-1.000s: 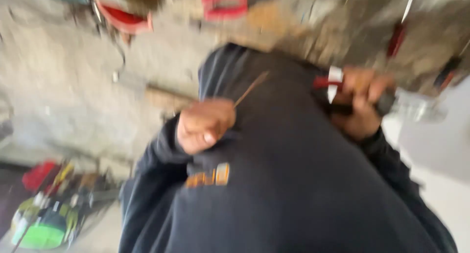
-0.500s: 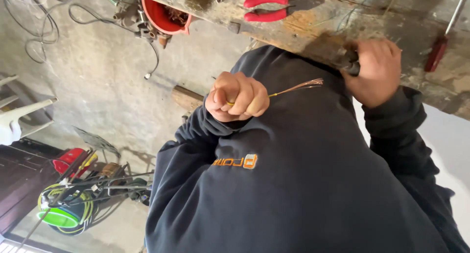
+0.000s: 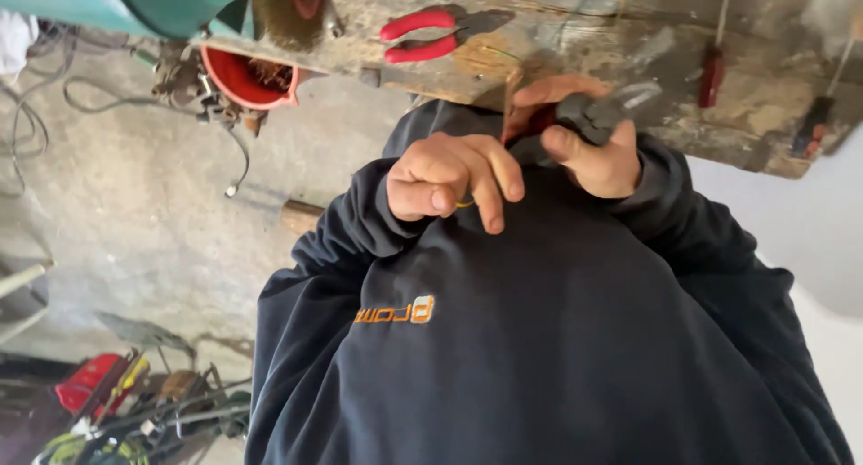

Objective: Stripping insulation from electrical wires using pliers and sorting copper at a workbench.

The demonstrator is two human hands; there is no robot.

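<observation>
Your left hand [image 3: 449,182] pinches a thin yellow wire [image 3: 464,203] in curled fingers; your right hand [image 3: 589,150] grips dark metal pliers [image 3: 600,112] beside it.

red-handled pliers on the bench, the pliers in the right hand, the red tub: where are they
red-handled pliers [image 3: 419,36], head view, on a handle
dark pliers [image 3: 589,114], head view, on the head
red tub [image 3: 244,78], head view, on the rim

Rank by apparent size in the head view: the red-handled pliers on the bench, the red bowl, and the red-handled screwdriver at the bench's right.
1. red bowl, largest as seen, though partly hidden by the bench edge.
2. red-handled pliers.
3. red-handled screwdriver, thinnest.
The pliers and screwdriver are close in length; nearness to the camera makes that pair unsure.
</observation>
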